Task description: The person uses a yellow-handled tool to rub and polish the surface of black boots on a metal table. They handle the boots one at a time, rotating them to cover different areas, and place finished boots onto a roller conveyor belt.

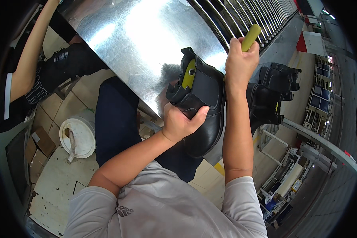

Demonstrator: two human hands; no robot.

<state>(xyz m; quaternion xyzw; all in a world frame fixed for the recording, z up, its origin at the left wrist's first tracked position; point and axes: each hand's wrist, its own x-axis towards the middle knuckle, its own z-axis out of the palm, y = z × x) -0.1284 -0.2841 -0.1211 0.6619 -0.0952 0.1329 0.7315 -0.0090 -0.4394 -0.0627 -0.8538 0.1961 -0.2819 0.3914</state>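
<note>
A black ankle boot (207,129) with a yellow-green lining is tilted at the edge of a shiny metal table (127,51). My left hand (182,122) grips it round the ankle, the thumb lying across the near side. Just beyond the boot, to the right, my right hand (242,65) is closed round a yellow-green rounded stick or handle (251,36). One end of that stick juts out above the fist; whether it continues below is hidden by the hand. My right wrist passes close beside the boot.
More black boots (263,95) stand right of my right forearm. A roller conveyor (246,16) runs off at the far right. Another person's arm (31,47) is at the far left. A white bucket (79,135) with a hose is on the left. Racks (289,182) stand at right.
</note>
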